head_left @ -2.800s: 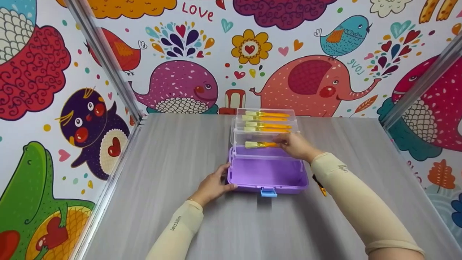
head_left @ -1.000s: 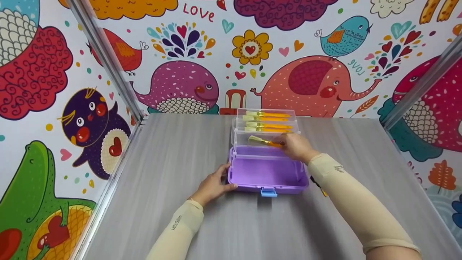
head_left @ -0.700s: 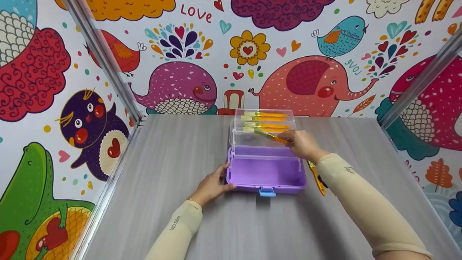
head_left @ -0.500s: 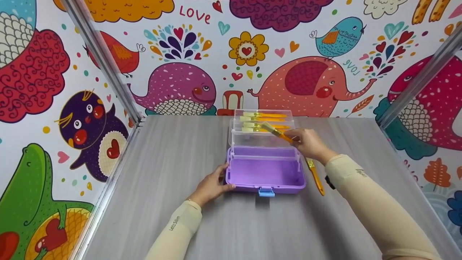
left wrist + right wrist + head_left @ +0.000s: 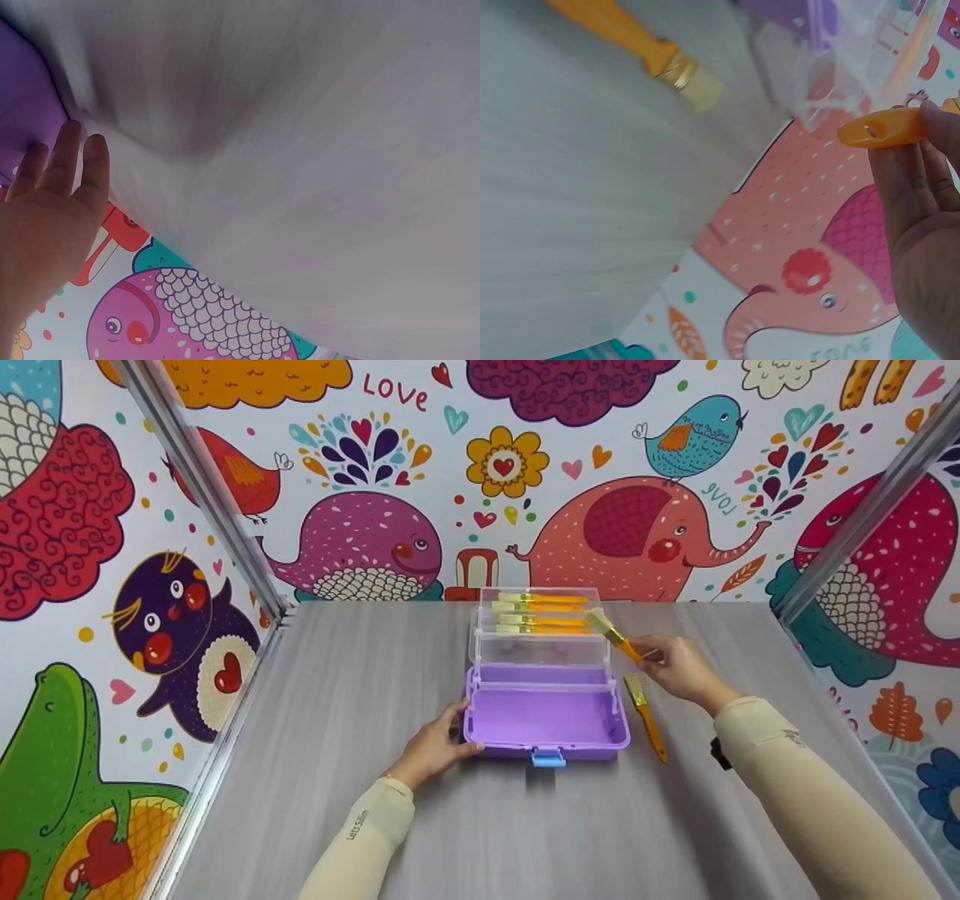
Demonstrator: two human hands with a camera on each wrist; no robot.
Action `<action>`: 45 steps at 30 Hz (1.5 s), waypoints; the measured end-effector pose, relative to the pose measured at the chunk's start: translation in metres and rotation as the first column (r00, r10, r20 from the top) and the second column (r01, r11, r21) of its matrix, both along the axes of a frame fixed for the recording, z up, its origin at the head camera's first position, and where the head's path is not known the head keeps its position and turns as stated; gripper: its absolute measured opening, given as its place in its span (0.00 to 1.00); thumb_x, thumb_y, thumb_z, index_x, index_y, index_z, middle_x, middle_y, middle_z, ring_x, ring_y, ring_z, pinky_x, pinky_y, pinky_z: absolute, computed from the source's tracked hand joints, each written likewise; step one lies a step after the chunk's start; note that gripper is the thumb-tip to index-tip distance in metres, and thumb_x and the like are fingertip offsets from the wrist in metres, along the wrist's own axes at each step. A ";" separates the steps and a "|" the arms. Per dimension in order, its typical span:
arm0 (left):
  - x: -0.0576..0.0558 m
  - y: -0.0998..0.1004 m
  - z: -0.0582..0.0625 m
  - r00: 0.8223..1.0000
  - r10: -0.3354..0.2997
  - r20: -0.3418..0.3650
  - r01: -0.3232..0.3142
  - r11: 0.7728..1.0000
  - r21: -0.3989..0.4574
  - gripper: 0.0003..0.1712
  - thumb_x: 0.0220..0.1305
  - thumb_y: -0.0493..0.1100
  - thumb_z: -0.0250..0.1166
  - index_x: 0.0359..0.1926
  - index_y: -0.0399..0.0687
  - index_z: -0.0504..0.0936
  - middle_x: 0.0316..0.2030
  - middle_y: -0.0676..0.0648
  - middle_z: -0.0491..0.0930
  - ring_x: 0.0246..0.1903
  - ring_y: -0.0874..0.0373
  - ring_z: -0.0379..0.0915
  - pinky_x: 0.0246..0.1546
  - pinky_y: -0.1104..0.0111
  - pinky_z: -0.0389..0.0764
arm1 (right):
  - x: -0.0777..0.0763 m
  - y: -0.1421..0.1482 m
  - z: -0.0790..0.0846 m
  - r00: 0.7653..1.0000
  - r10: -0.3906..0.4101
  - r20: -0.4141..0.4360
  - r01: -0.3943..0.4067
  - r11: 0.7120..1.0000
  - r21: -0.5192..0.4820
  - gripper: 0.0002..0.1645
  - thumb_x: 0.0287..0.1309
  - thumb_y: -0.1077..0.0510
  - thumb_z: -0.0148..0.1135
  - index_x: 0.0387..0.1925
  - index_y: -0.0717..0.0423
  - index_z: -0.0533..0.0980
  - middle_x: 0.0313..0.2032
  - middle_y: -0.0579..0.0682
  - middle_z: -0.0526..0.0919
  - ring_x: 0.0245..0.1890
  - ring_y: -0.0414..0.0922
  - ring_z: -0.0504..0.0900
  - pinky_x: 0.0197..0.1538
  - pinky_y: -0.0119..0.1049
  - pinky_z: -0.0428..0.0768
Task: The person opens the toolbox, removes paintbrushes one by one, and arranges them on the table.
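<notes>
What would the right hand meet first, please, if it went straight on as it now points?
Probably the clear plastic trays, with the held paintbrush leading; depth is unclear, so the right hand might pass above them.

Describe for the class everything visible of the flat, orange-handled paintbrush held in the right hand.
The flat, orange-handled paintbrush has pale cream bristles, a gold-coloured, metal-looking band and a glossy handle with a small hole near its rounded end. The bare right hand pinches the handle. In the head view it slants, bristles to the upper left, overlapping the right edge of the clear plastic trays; whether they touch is unclear.
</notes>
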State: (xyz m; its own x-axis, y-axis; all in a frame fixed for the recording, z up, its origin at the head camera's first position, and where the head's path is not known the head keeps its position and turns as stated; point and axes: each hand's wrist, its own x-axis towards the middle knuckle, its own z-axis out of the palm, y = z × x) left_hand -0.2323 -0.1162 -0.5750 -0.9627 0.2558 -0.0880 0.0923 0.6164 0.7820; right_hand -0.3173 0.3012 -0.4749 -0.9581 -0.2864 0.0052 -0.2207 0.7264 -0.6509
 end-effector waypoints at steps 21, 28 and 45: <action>0.000 0.000 -0.001 1.000 -0.003 -0.013 0.003 1.000 -0.010 0.51 0.56 0.59 0.73 0.76 0.53 0.61 0.65 0.40 0.73 0.63 0.43 0.69 0.65 0.46 0.64 | 0.024 0.062 -0.046 0.989 -0.102 0.107 0.105 0.994 -0.025 0.25 0.63 0.68 0.62 0.62 0.66 0.74 0.52 0.65 0.81 0.51 0.62 0.80 0.49 0.49 0.83; 0.000 -0.001 -0.003 1.000 -0.010 -0.020 0.010 1.000 -0.008 0.51 0.56 0.61 0.73 0.76 0.52 0.60 0.65 0.39 0.73 0.63 0.43 0.69 0.64 0.45 0.64 | 0.031 0.064 -0.062 0.993 -0.104 0.060 0.104 0.995 0.007 0.23 0.60 0.70 0.62 0.59 0.70 0.76 0.48 0.65 0.83 0.48 0.62 0.82 0.47 0.51 0.83; -0.001 -0.001 -0.004 1.000 -0.010 -0.026 0.011 1.000 0.019 0.50 0.57 0.59 0.73 0.75 0.51 0.61 0.63 0.39 0.74 0.62 0.43 0.70 0.64 0.46 0.65 | 0.040 0.064 -0.085 0.966 -0.198 0.168 0.183 0.978 0.101 0.23 0.54 0.70 0.64 0.54 0.69 0.79 0.44 0.64 0.83 0.42 0.55 0.79 0.38 0.41 0.83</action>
State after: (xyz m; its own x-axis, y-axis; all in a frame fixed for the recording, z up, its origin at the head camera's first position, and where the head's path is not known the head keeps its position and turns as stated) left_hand -0.2331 -0.1172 -0.5791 -0.9618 0.2675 -0.0582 0.1190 0.6000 0.7911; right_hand -0.2769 0.3653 -0.5594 -0.9786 -0.0905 -0.1846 0.0397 0.7978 -0.6017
